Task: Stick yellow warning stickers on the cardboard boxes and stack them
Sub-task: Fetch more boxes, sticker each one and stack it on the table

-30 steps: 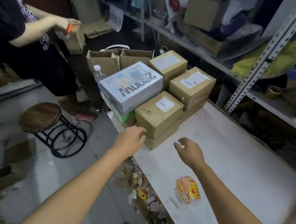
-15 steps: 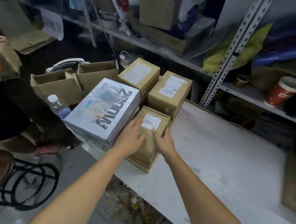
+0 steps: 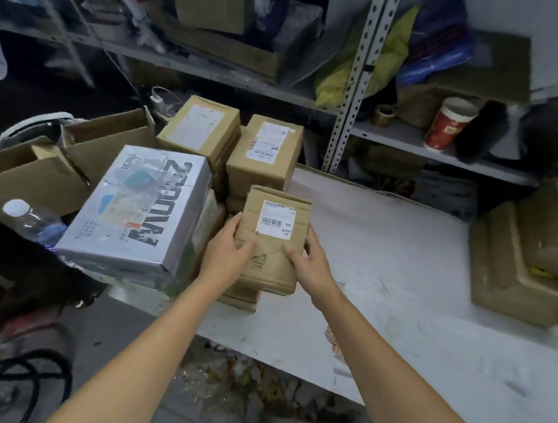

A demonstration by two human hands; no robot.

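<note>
Small cardboard box, barcode label up, is sitting between the left hand and right hand, over another box beneath them on the tabletop. Both hands are gripping its opposite sides, thumbs curling over the top. Likely handling light and stiff, though the corners are looking soft; a side grip is leaving the top face free for a sticker.

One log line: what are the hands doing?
left hand: grips cardboard box | right hand: grips it | box top: white label only
</note>
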